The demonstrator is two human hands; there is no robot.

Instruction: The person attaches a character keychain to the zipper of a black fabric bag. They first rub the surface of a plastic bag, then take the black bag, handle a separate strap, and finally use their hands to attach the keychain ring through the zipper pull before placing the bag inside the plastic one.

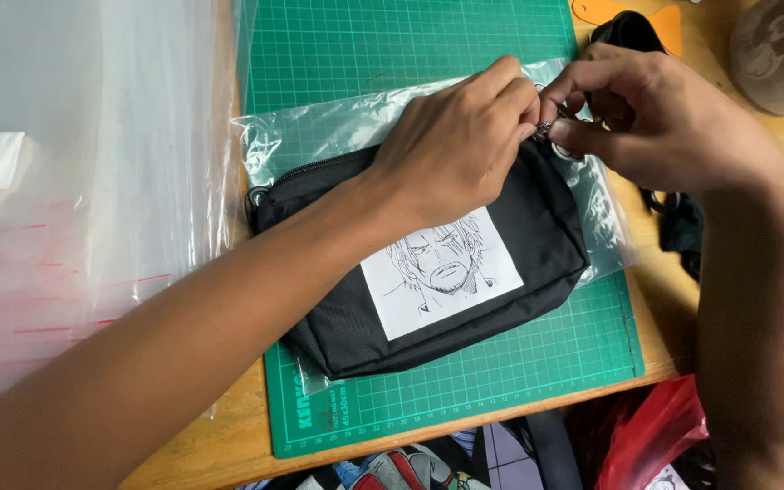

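The pouch (428,272) lies on a plastic bag (338,127), which lies on the cutting mat (537,363) in the middle of the wooden table (220,445). Both hands meet at the pouch's far right corner: the left hand (451,150) rests on the pouch, the right hand (655,118) just right of it, fingertips touching. A stack of plastic sheets (93,181) lies left of the mat. A strap (673,218) lies right of the pouch, off the mat.

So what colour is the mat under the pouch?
Green with a lighter grid, seen in the head view: the cutting mat under the black pouch.
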